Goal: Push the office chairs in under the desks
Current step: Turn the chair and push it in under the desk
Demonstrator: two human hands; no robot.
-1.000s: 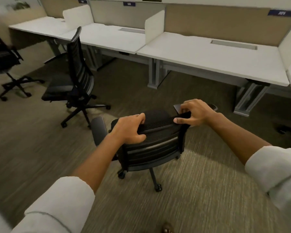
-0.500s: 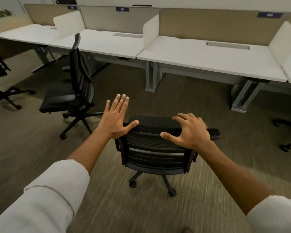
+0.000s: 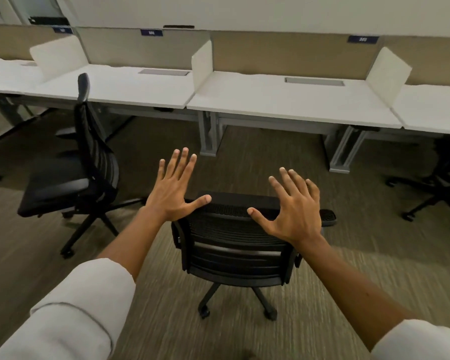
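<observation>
A black mesh office chair stands on the carpet right in front of me, its back towards me, short of the white desk ahead. My left hand hovers at the left top corner of the backrest, fingers spread, thumb over the top edge. Over the right top corner my right hand is also spread flat, gripping nothing. A second black chair stands to the left, turned sideways, out from the left desk.
Grey desk legs stand between the two desks, another leg further right. A third black chair sits partly under the far-right desk. White dividers separate the desktops. Carpet lies between the chair and the desk.
Both hands have let go of the backrest top and opened flat. The chair has turned to face the desk squarely, and my view has shifted towards the desks.
</observation>
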